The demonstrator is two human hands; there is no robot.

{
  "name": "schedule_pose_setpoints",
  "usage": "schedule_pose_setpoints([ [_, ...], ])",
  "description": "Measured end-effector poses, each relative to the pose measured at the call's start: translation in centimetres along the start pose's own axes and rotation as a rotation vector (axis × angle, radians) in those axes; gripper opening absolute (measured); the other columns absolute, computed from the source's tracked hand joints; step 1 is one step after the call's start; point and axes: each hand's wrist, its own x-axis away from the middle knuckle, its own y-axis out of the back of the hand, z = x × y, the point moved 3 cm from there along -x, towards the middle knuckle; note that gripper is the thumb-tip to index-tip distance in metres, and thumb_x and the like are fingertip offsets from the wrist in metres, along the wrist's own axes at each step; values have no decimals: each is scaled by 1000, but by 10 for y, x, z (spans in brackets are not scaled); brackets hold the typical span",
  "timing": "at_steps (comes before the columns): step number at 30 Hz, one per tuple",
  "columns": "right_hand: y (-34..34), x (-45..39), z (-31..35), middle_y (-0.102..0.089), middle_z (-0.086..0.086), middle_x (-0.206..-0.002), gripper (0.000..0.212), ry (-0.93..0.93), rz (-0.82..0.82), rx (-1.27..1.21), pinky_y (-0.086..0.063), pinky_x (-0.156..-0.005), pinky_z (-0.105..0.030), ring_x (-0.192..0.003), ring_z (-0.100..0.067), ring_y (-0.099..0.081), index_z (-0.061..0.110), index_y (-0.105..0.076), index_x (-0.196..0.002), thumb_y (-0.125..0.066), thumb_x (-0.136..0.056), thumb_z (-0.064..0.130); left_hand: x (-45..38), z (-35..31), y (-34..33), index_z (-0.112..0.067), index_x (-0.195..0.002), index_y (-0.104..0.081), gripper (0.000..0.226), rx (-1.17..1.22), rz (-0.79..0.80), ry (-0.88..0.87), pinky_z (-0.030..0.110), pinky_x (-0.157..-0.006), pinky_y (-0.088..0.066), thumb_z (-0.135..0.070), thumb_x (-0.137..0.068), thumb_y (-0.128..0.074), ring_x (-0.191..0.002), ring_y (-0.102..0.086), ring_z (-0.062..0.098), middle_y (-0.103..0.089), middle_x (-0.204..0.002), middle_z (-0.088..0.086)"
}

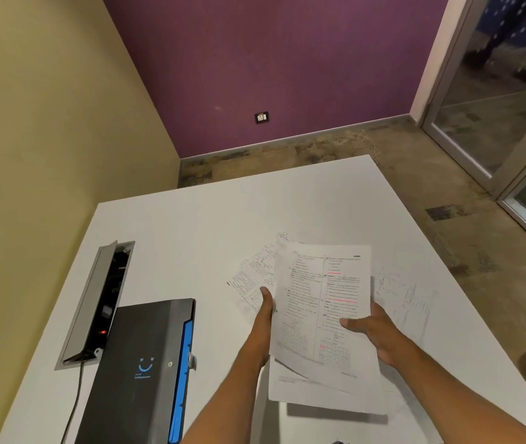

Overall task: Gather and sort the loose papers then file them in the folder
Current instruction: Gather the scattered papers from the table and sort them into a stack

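While both hands hold a small stack of printed papers (322, 315) above the white counter (175, 225), the sheets hang tilted, their far edge raised and their near edge drooping toward the person. The left hand (263, 318) takes the stack's left edge, thumb lying along the margin and pointing away, with the fingers hidden under the paper. The right hand (372, 328) takes the right edge in a pinching grip, thumb pressed across the printed face and fingers out of sight beneath. The top page shows two columns of text with pink highlighter marks and a table near the bottom.

More loose sheets (252, 277) lie flat on the counter just beyond the left hand, partly covered by the held stack, and a faintly marked sheet (405, 293) lies to the right of the right hand.

The dark folder (140, 363), with a blue spine edge and a smiling-face logo, lies closed at the near left, well apart from the papers. Beside it an open cable box (98, 302) is sunk into the counter near its left edge, lid raised, a black cable (74, 402) trailing from it. The far half of the counter is bare, and its far and right edges meet open floor (415, 161)
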Motion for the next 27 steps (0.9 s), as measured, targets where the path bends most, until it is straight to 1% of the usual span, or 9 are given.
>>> schedule_pose_setpoints([
  [2, -1, 0, 7, -74, -3, -128, 67, 60, -54, 0, -58, -95, -32, -116, -18, -71, 27, -64, -127, -85, -69, 2, 2, -8, 2, -34, -123, -76, 54, -66, -15, -40, 36, -99, -57, -68, -100, -42, -122, -68, 22, -72, -131, 2],
  [4, -1, -1, 15, -75, -2, -125, 67, 108, -52, 17, -58, -96, -34, -117, -19, -71, 23, -64, -128, -84, -69, 0, -3, -11, 8, -23, -133, -68, 44, -144, 25, -113, 31, -112, -47, -48, -97, -65, -130, -62, 16, -69, -136, -1],
  [7, -5, -2, 29, -77, -8, -120, 66, 157, -5, 62, -62, -90, -39, -114, -26, -73, 15, -68, -127, -89, -69, -9, -3, -18, 14, -16, -130, -69, 49, -218, 74, -166, 28, -97, -55, -23, -83, -81, -119, -69, 20, -73, -129, 6],
  [10, -11, -2, 45, -80, -1, -109, 57, 217, -22, 163, -62, -78, -25, -101, -17, -77, 23, -76, -109, -94, -58, 5, 0, -25, 17, -19, -129, -69, 57, -351, 22, -259, 32, -99, -56, -17, -75, -88, -118, -70, 20, -75, -125, 1],
  [15, -16, -3, 40, -81, 3, -105, 63, 225, -66, 200, -63, -81, -29, -98, -16, -77, 22, -76, -107, -105, -51, 25, 4, -12, 24, -15, -123, -71, 51, -297, -89, -282, 25, -89, -59, 1, -76, -87, -110, -73, 20, -78, -117, 1],
  [17, -14, -2, 32, -81, 0, -105, 69, 211, -82, 206, -64, -81, -32, -97, -18, -78, 18, -77, -107, -102, -45, 35, 3, 0, 26, -13, -119, -73, 51, -295, -117, -258, 25, -84, -60, 4, -74, -88, -104, -75, 17, -80, -112, 1],
  [21, -7, 1, 8, -81, -2, -105, 77, 106, -36, 256, -64, -81, -33, -98, -17, -77, 13, -76, -111, -105, -42, 30, 0, 29, 31, -18, -107, -77, 47, -396, -141, -215, 24, -78, -61, 6, -69, -89, -97, -77, 15, -81, -104, -3],
  [24, -5, 2, -9, -82, 5, -100, 58, 45, -33, 249, -61, -72, -20, -92, -10, -77, 19, -77, -107, -103, -55, 23, -6, 42, 36, -24, -101, -79, 41, -444, -170, -199, 24, -77, -61, -1, -69, -89, -95, -76, 14, -81, -101, -6],
  [27, -3, -3, -15, -82, 6, -99, 38, 55, -87, 228, -60, -69, -19, -90, -12, -78, 24, -78, -104, -95, -72, 16, -9, 40, 36, -29, -100, -78, 36, -494, -178, -176, 20, -76, -59, -13, -70, -90, -93, -76, 9, -81, -101, -11],
])
